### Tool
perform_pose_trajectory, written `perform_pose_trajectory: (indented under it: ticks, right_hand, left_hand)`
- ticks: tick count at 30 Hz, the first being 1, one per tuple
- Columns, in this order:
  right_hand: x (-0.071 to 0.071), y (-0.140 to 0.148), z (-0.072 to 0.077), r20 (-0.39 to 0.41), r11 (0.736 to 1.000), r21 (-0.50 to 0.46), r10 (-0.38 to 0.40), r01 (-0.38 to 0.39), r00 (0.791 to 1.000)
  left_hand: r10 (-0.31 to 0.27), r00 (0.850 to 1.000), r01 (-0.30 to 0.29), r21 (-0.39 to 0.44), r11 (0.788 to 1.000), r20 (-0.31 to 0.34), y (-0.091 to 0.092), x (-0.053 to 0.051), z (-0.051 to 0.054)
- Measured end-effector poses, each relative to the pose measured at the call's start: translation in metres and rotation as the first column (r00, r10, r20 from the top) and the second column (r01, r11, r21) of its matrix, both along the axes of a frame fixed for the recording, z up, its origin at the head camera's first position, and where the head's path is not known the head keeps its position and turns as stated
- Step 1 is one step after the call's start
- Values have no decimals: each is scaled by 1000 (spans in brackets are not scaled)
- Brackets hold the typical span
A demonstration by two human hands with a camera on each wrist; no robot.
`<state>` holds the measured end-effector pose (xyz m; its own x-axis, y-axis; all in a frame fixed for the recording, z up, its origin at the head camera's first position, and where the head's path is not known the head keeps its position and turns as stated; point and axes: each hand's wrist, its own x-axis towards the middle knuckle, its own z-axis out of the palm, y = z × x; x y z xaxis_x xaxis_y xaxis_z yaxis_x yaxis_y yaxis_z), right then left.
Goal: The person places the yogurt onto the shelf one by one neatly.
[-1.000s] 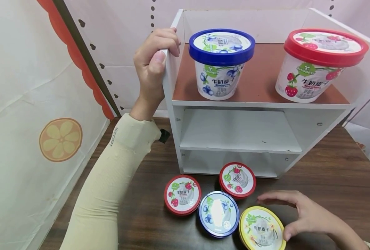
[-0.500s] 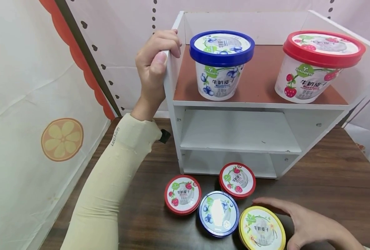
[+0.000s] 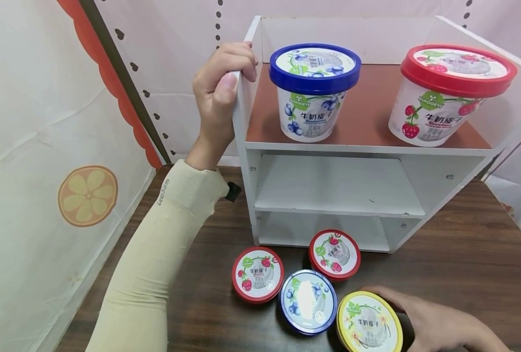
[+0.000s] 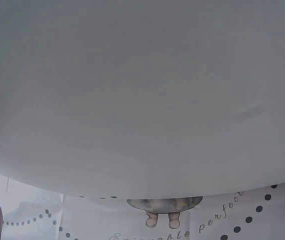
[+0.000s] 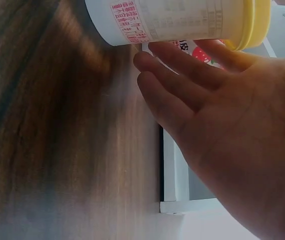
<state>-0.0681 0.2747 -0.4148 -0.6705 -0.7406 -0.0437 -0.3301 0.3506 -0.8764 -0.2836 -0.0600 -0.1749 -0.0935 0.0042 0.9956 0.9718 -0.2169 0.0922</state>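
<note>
My left hand (image 3: 221,93) grips the upper edge of the white shelf unit's (image 3: 241,110) left side panel, thumb on the front and fingers over the top. The left wrist view shows mostly that pale panel (image 4: 142,110). At the lower right, my right hand (image 3: 441,322) is beside a yellow-lidded ice cream tub (image 3: 369,322). In the right wrist view its extended fingers (image 5: 182,80) lie along the white tub wall (image 5: 172,20), the palm apart from it; firm contact cannot be made out. The thumb is out of sight there.
On the top shelf stand a blue-lidded blueberry tub (image 3: 315,93) and a red-lidded strawberry tub (image 3: 451,95). Two red-lidded tubs, one left (image 3: 258,275) and one nearer the shelf (image 3: 334,254), and a blue-lidded tub (image 3: 308,302) crowd the table (image 3: 458,244) left of the yellow one.
My right hand has moved down and left, closer round the far right side of the yellow-lidded tub. My left hand keeps its grip on the panel. The tubs have stayed put.
</note>
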Motion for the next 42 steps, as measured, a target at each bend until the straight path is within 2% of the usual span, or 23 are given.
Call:
perform_pose_trajectory:
  ticks: [1, 8, 13, 18, 26, 32, 37, 42]
  right_hand:
    - [0, 0, -1, -16, 1000, 11, 4, -3, 1000]
    - [2, -1, -2, 33, 995, 95, -35, 32, 999]
    - [2, -3, 0, 23, 993, 108, -55, 52, 998]
    - [1, -3, 0, 24, 993, 92, -75, 72, 997]
    - [3, -6, -8, -81, 997, 57, -42, 46, 996]
    - [3, -7, -10, -55, 997, 32, -62, 64, 997]
    - [1, -6, -12, -18, 999, -26, -43, 43, 999]
    - [2, -5, -12, -10, 999, -32, -35, 35, 999]
  left_hand:
    - [0, 1000, 0, 0, 1000, 0, 0, 0, 0]
    - [-6, 1000, 6, 3, 1000, 7, 1, 2, 1]
    - [-12, 1000, 12, 7, 1000, 7, 1, 3, 1]
    - [-14, 1000, 14, 15, 1000, 6, 1, 3, 1]
    - [-16, 1000, 16, 9, 1000, 2, 2, 4, -1]
    - [-22, 1000, 22, 5, 1000, 5, 3, 5, 1]
    - [-12, 1000, 12, 3, 1000, 7, 2, 4, 1]
    - [-6, 1000, 6, -4, 1000, 3, 1, 4, 0]
